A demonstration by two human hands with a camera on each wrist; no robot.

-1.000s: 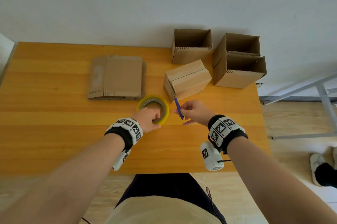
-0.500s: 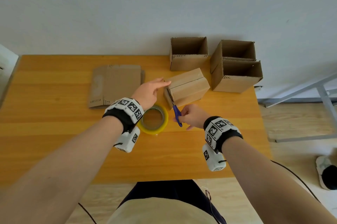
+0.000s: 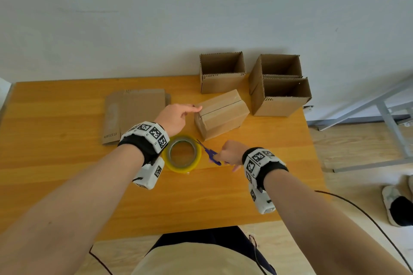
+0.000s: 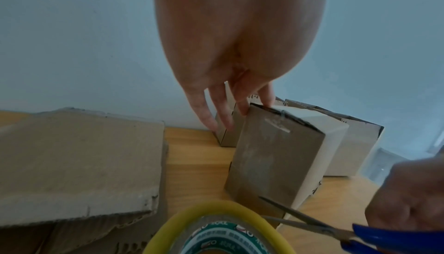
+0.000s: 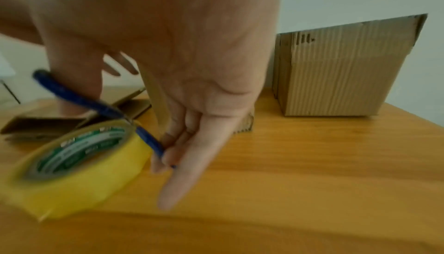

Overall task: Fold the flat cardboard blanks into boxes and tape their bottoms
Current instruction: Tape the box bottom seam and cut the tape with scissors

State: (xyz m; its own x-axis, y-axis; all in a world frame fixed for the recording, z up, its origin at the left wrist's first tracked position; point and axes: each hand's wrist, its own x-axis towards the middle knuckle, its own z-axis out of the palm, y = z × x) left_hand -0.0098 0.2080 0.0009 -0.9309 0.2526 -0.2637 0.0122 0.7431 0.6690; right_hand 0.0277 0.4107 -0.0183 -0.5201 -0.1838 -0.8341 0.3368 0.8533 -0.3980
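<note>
Three open-topped boxes; one closed box lying flaps-up; one stack of flat blanks; one tape roll; one pair of scissors; one bench.

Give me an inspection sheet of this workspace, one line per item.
Surface: wooden table.
Job's things: flat blanks stacked far left; closed box, bottom up; three open boxes by the wall; yellow tape roll flat on the table.
Clutter: nothing seen.
Grippers: left hand fingertips touch the closed box's corner; right hand holds blue scissors, blades apart, beside the roll.
Cables: black lead trails from the right wrist.
Surroundings: white wall, metal frame, shoe on the floor.
</note>
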